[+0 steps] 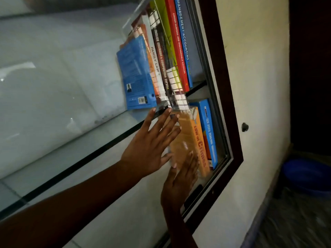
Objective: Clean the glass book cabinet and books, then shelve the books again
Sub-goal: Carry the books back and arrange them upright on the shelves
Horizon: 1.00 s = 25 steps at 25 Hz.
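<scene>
Spines on the upper shelf, right to left: "MANAGEMENT ACCOUNTING" [182, 33] blue, a red calculus title [177, 43] too small to read in full, a lime book [162, 18], "ENGLISH GRAMMAR & COMPOSITION CAPSULE" [161, 59] dark, "FAMILY LAW" [155, 59] white. Leftmost, a blue book [136, 74] leans with its back cover and barcode out.

Below the shelf edge [80, 162]: "LAW OF CRIMES" [200, 144] orange, then a blue spine [208, 129], script not legible. All the books sit at the right end of the cabinet [222, 83], against its dark frame.

Left hand [150, 145] lies flat on the glass door [75, 97], fingers [176, 116] straight and spread wide, tips at the pane's edge — holding nothing. Right hand [180, 179] is just beneath, fingers straight and close together, pointing up over the orange book; blurred, so glass or book contact cannot be told.

A blue basin [304, 174] sits on the floor — far right.
</scene>
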Motion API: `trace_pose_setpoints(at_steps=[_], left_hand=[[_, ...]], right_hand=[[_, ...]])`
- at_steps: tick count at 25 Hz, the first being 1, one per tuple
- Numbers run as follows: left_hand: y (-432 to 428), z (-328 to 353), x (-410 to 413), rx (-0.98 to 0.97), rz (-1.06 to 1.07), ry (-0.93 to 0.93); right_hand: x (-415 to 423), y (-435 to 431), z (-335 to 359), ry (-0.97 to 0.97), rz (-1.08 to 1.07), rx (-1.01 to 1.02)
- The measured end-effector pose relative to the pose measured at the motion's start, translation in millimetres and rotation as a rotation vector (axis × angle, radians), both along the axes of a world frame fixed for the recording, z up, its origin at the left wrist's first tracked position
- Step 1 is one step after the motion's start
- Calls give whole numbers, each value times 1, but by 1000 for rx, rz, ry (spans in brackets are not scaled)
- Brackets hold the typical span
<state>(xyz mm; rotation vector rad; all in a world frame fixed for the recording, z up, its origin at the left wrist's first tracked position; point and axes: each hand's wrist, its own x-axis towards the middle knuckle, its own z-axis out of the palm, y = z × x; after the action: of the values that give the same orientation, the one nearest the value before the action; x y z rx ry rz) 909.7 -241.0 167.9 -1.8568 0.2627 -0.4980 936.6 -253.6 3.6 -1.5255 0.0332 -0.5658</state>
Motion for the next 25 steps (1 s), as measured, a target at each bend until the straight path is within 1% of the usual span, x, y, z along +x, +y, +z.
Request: trace_pose_setpoints(at_steps=[6, 10, 13, 16, 18, 20, 21, 22, 24, 25], left_hand=[[-29, 3, 51, -24, 15, 41], [-38, 1, 75, -33, 4, 40], [-42, 0, 84, 18, 33, 25], [-46, 2, 88, 6, 54, 22], [-54, 5, 74, -120, -30, 57], [-58, 3, 42, -281, -88, 73], [-52, -3, 22, -390, -146, 60], [-42, -12, -2, -500, -184, 65], [-25, -36, -65, -731, -224, 53], [-21, -47, -100, -866, -239, 19]], right_hand=[[57, -21, -2, -42, -148, -12], [76, -30, -2, -49, -122, 38], [86, -37, -1, -62, -111, 43], [83, -40, 6, -4, -84, 12], [79, -54, 10, -3, -29, -15], [68, -79, 15, -30, 165, -62], [59, -92, 18, -36, 250, -114], [45, -104, 19, -39, 289, -180], [2, -113, 16, -59, 308, -289], [-26, -112, 16, -113, 342, -326]])
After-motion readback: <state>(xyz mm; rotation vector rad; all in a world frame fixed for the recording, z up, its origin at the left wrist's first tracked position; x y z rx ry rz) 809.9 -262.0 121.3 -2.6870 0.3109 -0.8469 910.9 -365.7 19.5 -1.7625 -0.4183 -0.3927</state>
